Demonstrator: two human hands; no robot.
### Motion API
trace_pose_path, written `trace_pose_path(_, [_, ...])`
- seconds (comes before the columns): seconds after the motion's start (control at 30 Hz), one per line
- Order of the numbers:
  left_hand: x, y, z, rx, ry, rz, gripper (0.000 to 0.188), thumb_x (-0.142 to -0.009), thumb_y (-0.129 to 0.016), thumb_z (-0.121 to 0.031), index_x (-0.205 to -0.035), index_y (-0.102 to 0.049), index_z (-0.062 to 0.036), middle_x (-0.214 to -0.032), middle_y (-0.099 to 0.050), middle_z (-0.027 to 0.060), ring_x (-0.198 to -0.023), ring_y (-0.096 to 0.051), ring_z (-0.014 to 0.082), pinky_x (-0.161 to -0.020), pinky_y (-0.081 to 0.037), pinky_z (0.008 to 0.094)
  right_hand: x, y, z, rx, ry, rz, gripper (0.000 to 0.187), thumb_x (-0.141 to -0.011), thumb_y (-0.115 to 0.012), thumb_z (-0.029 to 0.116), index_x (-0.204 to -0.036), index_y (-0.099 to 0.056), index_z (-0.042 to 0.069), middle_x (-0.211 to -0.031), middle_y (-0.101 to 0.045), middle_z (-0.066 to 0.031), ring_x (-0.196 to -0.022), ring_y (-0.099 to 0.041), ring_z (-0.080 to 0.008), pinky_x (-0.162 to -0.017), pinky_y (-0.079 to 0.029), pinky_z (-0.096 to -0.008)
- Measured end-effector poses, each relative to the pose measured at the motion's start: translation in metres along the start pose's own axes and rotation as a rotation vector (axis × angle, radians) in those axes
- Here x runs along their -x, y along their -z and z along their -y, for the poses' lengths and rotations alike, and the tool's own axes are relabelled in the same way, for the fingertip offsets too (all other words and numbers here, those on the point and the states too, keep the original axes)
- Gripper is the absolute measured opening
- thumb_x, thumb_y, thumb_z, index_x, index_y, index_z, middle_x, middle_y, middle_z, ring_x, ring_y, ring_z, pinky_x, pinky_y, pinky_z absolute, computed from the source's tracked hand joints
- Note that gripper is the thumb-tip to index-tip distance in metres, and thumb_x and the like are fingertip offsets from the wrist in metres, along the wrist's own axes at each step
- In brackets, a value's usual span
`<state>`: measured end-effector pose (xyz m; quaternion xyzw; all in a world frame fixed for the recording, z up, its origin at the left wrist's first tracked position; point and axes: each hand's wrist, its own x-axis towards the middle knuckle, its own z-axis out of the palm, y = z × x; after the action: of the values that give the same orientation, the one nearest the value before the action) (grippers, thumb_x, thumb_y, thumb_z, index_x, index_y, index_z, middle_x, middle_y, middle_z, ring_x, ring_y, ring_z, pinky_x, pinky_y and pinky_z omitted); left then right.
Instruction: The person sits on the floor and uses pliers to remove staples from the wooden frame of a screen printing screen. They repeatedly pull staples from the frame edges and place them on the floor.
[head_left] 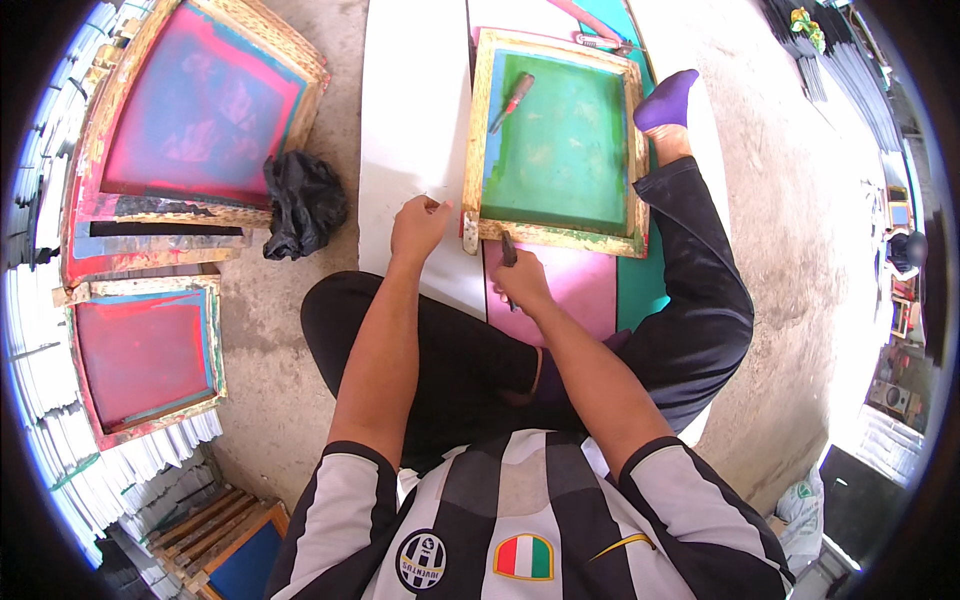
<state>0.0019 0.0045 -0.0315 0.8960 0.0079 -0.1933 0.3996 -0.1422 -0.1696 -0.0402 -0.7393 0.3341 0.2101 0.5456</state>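
A wooden screen-printing frame (640, 150) with green mesh lies in front of me. A red-and-dark hand tool (518, 92), slim at its lower end, rests on the mesh. At the frame's near left corner is a pale metal piece (470, 232). My right hand (524, 280) is closed around a dark-handled tool (509, 248), just below the frame's near edge; its kind is unclear. My left hand (420, 230) hovers over the white board (415, 120), left of that corner. Its fingers are pinched together, and whatever is between them is too small to make out.
Pink (570, 290) and green (640, 285) boards lie under the frame. A silver-tipped tool (600, 42) lies beyond it. To the left are a black plastic bag (305, 205), a large pink-blue screen frame (200, 110) and a smaller one (145, 350). My purple-socked foot (668, 100) adjoins the frame's right side.
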Motion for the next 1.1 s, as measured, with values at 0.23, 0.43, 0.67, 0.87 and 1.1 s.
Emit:
trace_pose_path(0.23, [-0.003, 0.002, 0.013, 0.221, 0.024, 0.144, 0.046, -0.095, -0.069, -0.041, -0.105, -0.074, 0.0030, -0.088, -0.073, 0.0123, -0.077, -0.068, 0.0197, -0.073, -0.053, 0.0373, 0.029, 0.000, 0.034, -0.009, 0.108, 0.116, 0.016, -0.081, -0.063, 0.014, -0.086, -0.064, -0.002, -0.067, -0.068, -0.0137, -0.056, -0.069, -0.0215, -0.051, -0.054, -0.0384])
trace_pose_path(0.43, [0.015, 0.029, -0.011, 0.567, 0.188, 0.372, 0.040, -0.099, -0.066, -0.041, -0.110, -0.074, -0.0040, -0.090, -0.072, 0.0073, -0.074, -0.065, 0.0172, -0.068, -0.051, 0.0348, 0.009, -0.035, 0.085, -0.286, 0.078, 0.418, 0.020, -0.092, -0.061, 0.014, -0.107, -0.063, 0.000, -0.083, -0.069, -0.0140, -0.063, -0.070, -0.0252, -0.056, -0.056, -0.0383])
trace_pose_path(0.67, [0.008, 0.036, 0.009, 0.820, 0.326, 0.193, 0.031, -0.099, -0.066, -0.033, -0.108, -0.073, -0.0042, -0.092, -0.070, 0.0063, -0.080, -0.066, 0.0185, -0.069, -0.052, 0.0351, 0.010, -0.035, 0.119, -0.370, -0.101, 0.612, 0.036, -0.107, -0.056, 0.034, -0.131, -0.054, 0.006, -0.104, -0.069, -0.0155, -0.077, -0.072, -0.0295, -0.066, -0.059, -0.0483])
trace_pose_path(0.87, [0.009, 0.036, 0.008, 0.836, 0.312, 0.086, 0.031, -0.096, -0.073, -0.029, -0.109, -0.073, -0.0012, -0.090, -0.070, 0.0071, -0.074, -0.066, 0.0180, -0.065, -0.050, 0.0303, 0.003, -0.043, 0.107, -0.374, -0.090, 0.597, 0.032, -0.108, -0.056, 0.032, -0.123, -0.062, 0.005, -0.102, -0.073, -0.0152, -0.084, -0.075, -0.0294, -0.066, -0.061, -0.0418])
trace_pose_path(1.1, [0.009, 0.036, 0.003, 0.861, 0.396, 0.037, 0.024, -0.093, -0.075, -0.028, -0.095, -0.071, -0.0050, -0.081, -0.067, 0.0035, -0.067, -0.062, 0.0168, -0.059, -0.046, 0.0332, 0.002, -0.050, 0.105, -0.452, -0.070, 0.627, 0.027, -0.105, -0.060, 0.026, -0.119, -0.061, 0.002, -0.104, -0.073, -0.0173, -0.083, -0.075, -0.0312, -0.071, -0.063, -0.0453])
